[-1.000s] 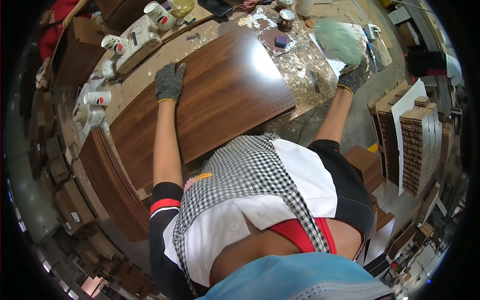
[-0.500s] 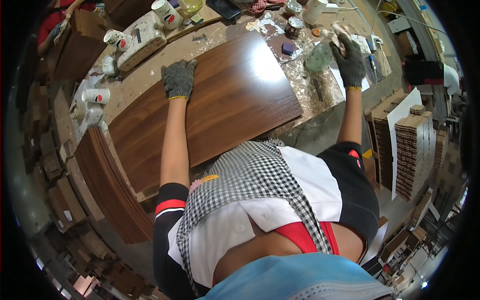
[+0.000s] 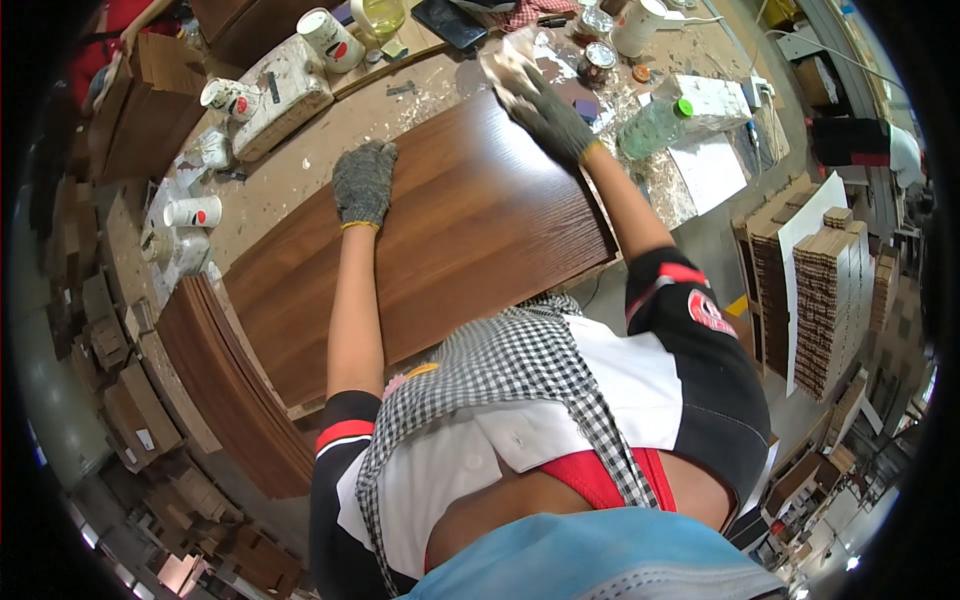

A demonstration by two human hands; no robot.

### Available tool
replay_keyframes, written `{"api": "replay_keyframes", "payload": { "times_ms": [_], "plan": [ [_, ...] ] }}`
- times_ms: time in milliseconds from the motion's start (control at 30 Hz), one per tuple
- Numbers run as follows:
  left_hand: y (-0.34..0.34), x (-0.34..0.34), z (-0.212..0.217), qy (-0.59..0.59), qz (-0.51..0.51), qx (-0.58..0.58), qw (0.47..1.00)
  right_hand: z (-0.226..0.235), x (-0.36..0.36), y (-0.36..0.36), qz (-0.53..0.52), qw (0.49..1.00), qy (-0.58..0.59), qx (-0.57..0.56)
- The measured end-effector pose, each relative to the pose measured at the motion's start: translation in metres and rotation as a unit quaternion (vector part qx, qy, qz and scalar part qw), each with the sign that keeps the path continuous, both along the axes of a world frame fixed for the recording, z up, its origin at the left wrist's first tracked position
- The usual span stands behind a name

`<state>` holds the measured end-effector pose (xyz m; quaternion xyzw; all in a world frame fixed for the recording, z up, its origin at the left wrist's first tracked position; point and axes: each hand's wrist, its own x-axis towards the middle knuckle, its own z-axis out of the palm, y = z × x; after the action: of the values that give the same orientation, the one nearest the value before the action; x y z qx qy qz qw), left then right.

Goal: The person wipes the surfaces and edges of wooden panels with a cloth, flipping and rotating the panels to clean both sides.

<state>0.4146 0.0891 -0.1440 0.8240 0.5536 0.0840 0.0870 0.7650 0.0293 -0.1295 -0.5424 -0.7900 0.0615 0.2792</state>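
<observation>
A dark brown wood-grain board [image 3: 440, 250] lies flat across the bench in front of me, light glaring off its far right part. My left hand [image 3: 363, 185], in a grey knit glove, is closed over the board's far edge, left of its middle. Gloved the same way, my right hand [image 3: 548, 112] reaches to the board's far right corner and holds a crumpled white rag [image 3: 512, 62]. Right of that forearm is a clear bottle [image 3: 648, 133] with a green cap. A small dark purple block [image 3: 585, 110] lies beside the right hand.
Paper cups [image 3: 330, 40], a stained white block [image 3: 285, 95], a phone [image 3: 450, 22] and jars [image 3: 597, 62] line the bench's far side. Stacked brown boards [image 3: 230, 385] stand at left, cardboard stacks [image 3: 832, 300] at right. Another person's arm [image 3: 130, 40] shows far left.
My right hand, with the white rag, has swung left from above the bottle to the board's far right corner. The bottle's green cap now shows. My left hand stays on the board.
</observation>
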Motion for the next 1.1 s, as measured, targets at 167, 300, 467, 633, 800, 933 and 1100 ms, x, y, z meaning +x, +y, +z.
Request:
{"api": "replay_keyframes", "payload": {
  "times_ms": [167,300,467,633,800,933,1100],
  "plan": [
    [-0.008,0.008,0.009,-0.098,0.029,0.033,0.994,-0.021,0.008,0.052,0.053,0.99,-0.119,0.06],
    [-0.011,0.012,0.012,-0.064,0.045,0.023,0.997,-0.004,0.014,-0.045,-0.011,0.994,0.078,-0.07],
    [-0.011,0.004,0.006,-0.054,0.067,0.015,0.996,0.041,0.035,-0.186,-0.025,0.927,0.243,-0.286],
    [-0.01,0.009,0.007,-0.055,0.057,0.008,0.997,0.014,0.075,-0.209,-0.238,0.909,0.193,-0.282],
    [-0.007,-0.003,-0.004,-0.034,0.062,0.009,0.997,0.026,0.078,-0.131,-0.204,0.9,-0.128,-0.363],
    [-0.006,0.001,0.004,-0.027,0.053,-0.018,0.998,-0.032,0.094,-0.055,-0.243,0.938,-0.149,-0.196],
    [-0.005,0.002,0.003,-0.014,0.054,-0.013,0.998,-0.063,0.1,-0.003,-0.246,0.936,-0.105,-0.23]
  ]
}}
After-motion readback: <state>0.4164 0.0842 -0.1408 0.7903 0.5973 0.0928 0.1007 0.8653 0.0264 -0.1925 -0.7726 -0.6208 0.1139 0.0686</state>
